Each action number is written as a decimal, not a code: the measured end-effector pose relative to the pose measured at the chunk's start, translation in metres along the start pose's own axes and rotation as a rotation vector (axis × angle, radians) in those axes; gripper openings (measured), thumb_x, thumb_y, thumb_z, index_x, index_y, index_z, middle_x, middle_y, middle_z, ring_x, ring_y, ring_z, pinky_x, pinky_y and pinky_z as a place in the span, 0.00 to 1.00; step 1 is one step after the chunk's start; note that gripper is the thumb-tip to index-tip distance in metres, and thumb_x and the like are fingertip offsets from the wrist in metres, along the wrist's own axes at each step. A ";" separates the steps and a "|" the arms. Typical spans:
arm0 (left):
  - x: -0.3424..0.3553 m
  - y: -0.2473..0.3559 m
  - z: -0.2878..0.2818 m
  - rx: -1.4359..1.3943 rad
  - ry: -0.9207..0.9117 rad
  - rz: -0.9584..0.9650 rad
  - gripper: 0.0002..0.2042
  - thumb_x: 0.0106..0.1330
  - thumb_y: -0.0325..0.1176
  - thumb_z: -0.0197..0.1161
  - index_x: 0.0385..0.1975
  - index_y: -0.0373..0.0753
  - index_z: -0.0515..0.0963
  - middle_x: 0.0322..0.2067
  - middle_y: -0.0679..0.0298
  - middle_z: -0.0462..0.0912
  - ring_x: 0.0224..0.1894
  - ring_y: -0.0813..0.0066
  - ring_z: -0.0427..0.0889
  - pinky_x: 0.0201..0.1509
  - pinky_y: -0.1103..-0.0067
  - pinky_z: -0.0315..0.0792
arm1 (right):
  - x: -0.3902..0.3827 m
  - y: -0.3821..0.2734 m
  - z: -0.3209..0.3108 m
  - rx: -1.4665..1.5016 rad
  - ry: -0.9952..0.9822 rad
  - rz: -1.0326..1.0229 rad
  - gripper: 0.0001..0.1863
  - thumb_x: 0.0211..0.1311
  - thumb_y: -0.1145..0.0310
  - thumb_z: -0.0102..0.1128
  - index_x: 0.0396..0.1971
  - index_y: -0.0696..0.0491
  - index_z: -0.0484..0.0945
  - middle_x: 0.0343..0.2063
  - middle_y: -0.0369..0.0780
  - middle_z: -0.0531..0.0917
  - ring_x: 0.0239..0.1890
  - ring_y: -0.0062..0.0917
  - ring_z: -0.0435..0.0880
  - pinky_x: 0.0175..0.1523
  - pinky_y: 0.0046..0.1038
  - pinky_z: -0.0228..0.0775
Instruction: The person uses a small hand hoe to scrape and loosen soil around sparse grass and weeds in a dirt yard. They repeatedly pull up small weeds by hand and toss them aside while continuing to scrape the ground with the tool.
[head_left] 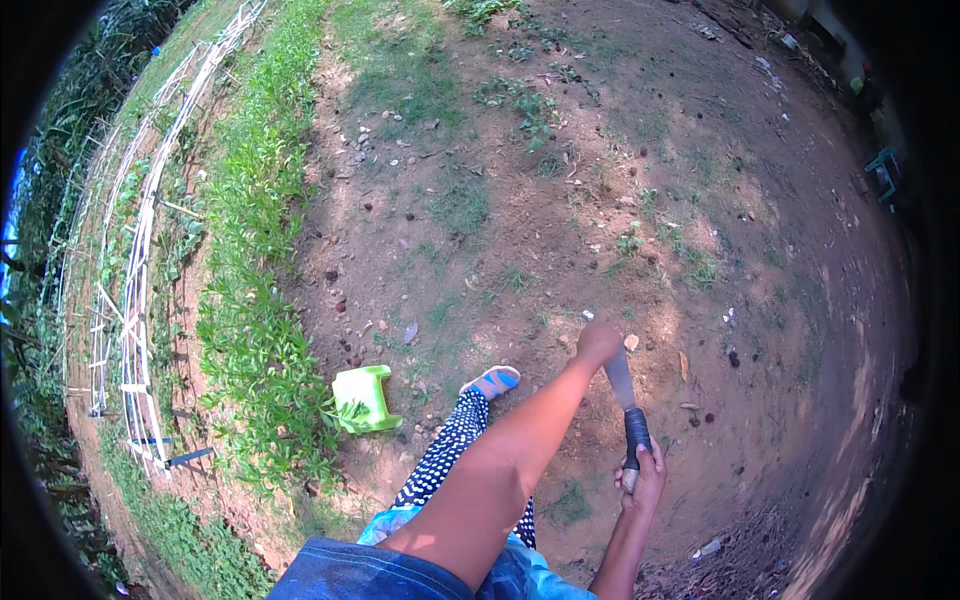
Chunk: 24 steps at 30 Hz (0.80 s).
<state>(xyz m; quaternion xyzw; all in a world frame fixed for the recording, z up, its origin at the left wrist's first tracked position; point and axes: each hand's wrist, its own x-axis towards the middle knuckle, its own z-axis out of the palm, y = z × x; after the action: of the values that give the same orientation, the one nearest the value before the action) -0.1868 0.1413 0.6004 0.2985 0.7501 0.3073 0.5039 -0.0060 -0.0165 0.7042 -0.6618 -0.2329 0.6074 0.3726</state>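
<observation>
A knife (620, 380) with a broad grey blade and a dark wrapped handle is held over the bare soil, tilted with its handle toward me. My right hand (648, 477) is closed around the lower part of that handle, whose pale butt end shows below the fingers. Stretched out from the lower middle, my left arm ends in my left hand (599, 342), which is curled in a rounded fist at the blade's far end. That hand covers the blade's tip, and its fingertips are turned out of sight.
A lime-green plastic stool (362, 398) stands on the ground at left, beside a row of leafy green plants (255, 260). Farther left runs a frame of pale sticks (140, 270). My sandalled foot (491, 381) is on the soil, with scattered stones and grass tufts around.
</observation>
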 end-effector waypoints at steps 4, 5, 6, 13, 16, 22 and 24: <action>-0.026 -0.064 -0.030 -0.034 0.067 -0.032 0.22 0.53 0.38 0.63 0.49 0.39 0.71 0.44 0.50 0.78 0.49 0.53 0.77 0.52 0.68 0.69 | -0.021 0.018 0.010 -0.074 -0.095 0.074 0.23 0.60 0.69 0.53 0.55 0.57 0.65 0.16 0.38 0.73 0.10 0.22 0.73 0.10 0.23 0.62; -0.028 -0.077 -0.035 -0.060 0.090 -0.023 0.21 0.51 0.37 0.65 0.45 0.38 0.73 0.41 0.52 0.80 0.46 0.57 0.79 0.50 0.69 0.71 | -0.021 0.024 0.011 -0.089 -0.115 0.088 0.22 0.60 0.69 0.55 0.54 0.57 0.66 0.17 0.38 0.74 0.10 0.22 0.73 0.10 0.22 0.62; -0.032 -0.087 -0.039 -0.085 0.112 -0.013 0.20 0.50 0.37 0.68 0.42 0.38 0.75 0.38 0.54 0.81 0.43 0.61 0.80 0.48 0.70 0.72 | -0.023 0.027 0.013 -0.107 -0.133 0.089 0.22 0.59 0.69 0.55 0.54 0.57 0.66 0.17 0.38 0.74 0.10 0.22 0.73 0.10 0.22 0.62; -0.052 -0.124 -0.100 -0.018 0.130 -0.082 0.20 0.51 0.35 0.67 0.45 0.37 0.76 0.42 0.54 0.81 0.45 0.62 0.79 0.49 0.71 0.71 | -0.034 0.040 0.041 -0.205 -0.212 0.086 0.21 0.60 0.68 0.54 0.53 0.57 0.67 0.15 0.38 0.74 0.10 0.23 0.74 0.10 0.23 0.63; -0.049 -0.155 -0.122 -0.077 0.139 -0.101 0.19 0.53 0.35 0.66 0.45 0.38 0.76 0.40 0.57 0.81 0.42 0.65 0.79 0.46 0.72 0.72 | -0.037 0.050 0.055 -0.229 -0.219 0.085 0.22 0.59 0.67 0.55 0.54 0.57 0.66 0.16 0.38 0.74 0.10 0.23 0.74 0.10 0.23 0.63; -0.047 -0.178 -0.221 -0.378 0.078 -0.177 0.17 0.60 0.32 0.61 0.50 0.41 0.71 0.35 0.65 0.77 0.33 0.74 0.76 0.31 0.77 0.69 | -0.050 0.066 0.088 -0.249 -0.203 0.079 0.23 0.59 0.67 0.56 0.54 0.57 0.66 0.18 0.37 0.74 0.10 0.22 0.73 0.10 0.23 0.62; -0.051 -0.181 -0.261 -0.395 0.112 -0.208 0.17 0.60 0.31 0.59 0.49 0.40 0.70 0.35 0.67 0.77 0.31 0.76 0.76 0.29 0.78 0.68 | -0.058 0.067 0.109 -0.241 -0.166 0.086 0.22 0.58 0.68 0.57 0.53 0.57 0.68 0.21 0.37 0.75 0.10 0.21 0.73 0.11 0.22 0.62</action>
<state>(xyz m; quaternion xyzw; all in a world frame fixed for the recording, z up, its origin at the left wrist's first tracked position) -0.4406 -0.0536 0.5712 0.0977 0.7289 0.4105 0.5392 -0.1311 -0.0792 0.6907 -0.6586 -0.3056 0.6432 0.2433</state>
